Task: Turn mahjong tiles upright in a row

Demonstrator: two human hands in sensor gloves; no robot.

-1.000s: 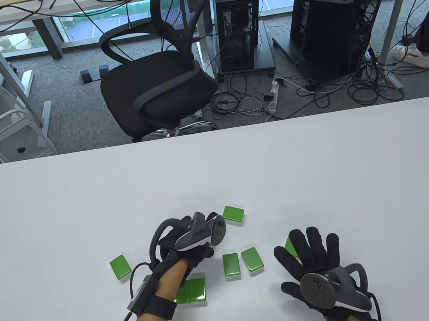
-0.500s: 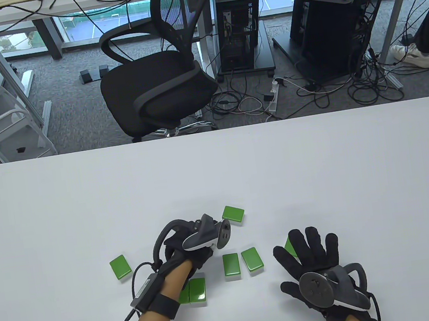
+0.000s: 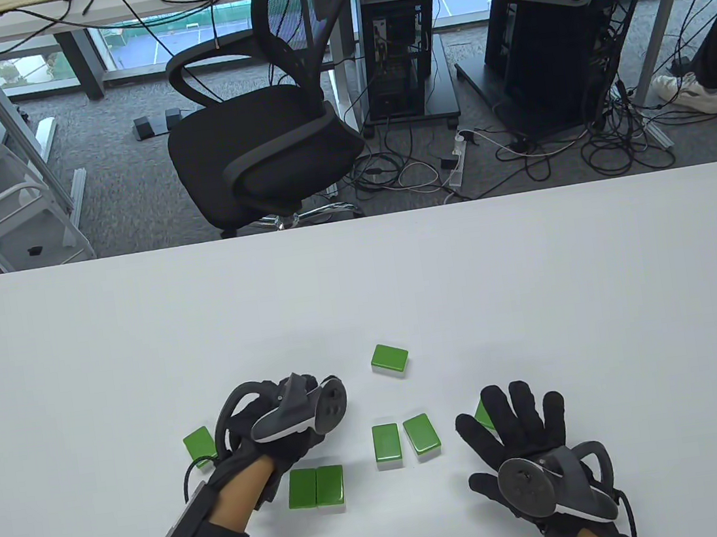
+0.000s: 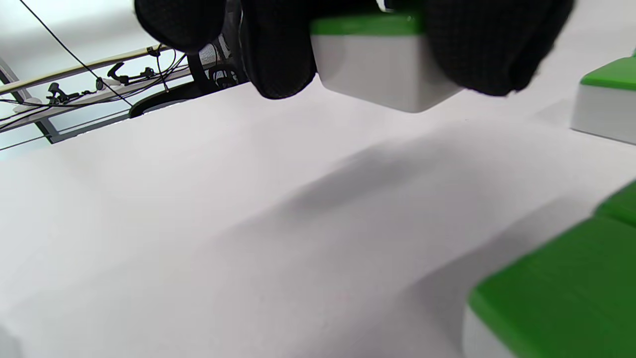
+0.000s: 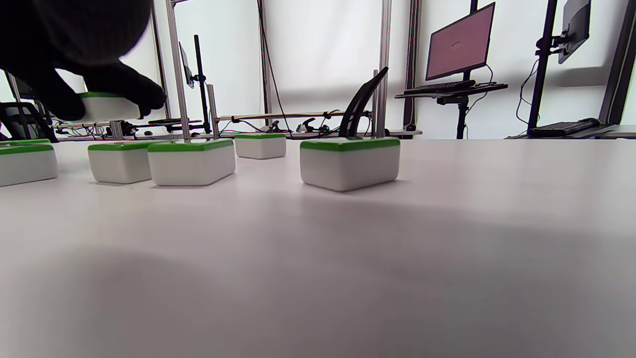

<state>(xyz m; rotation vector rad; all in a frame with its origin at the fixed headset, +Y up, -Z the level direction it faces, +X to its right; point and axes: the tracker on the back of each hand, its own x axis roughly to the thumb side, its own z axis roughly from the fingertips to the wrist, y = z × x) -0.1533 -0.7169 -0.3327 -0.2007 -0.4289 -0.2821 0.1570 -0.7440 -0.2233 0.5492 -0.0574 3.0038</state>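
Several green-backed, white mahjong tiles lie face down on the white table [image 3: 530, 272]. My left hand [image 3: 286, 423] pinches one tile [image 4: 387, 64] between its fingers [image 4: 278, 49] and holds it just above the table; the right wrist view shows it lifted too [image 5: 107, 107]. In the table view the held tile is hidden under the hand. My right hand [image 3: 518, 425] is open with fingers spread, partly covering a tile [image 3: 483, 412]. That tile shows close in the right wrist view [image 5: 349, 163].
Loose tiles lie at the back [image 3: 389, 359], in the middle as a pair [image 3: 386, 444] [image 3: 422, 435], side by side near my left wrist [image 3: 316, 486], and at the far left [image 3: 197, 443]. A black office chair [image 3: 263, 142] stands beyond the table's far edge.
My left hand has moved left and slightly toward me with its tile, uncovering the two tiles by the wrist. The right hand has stayed put.
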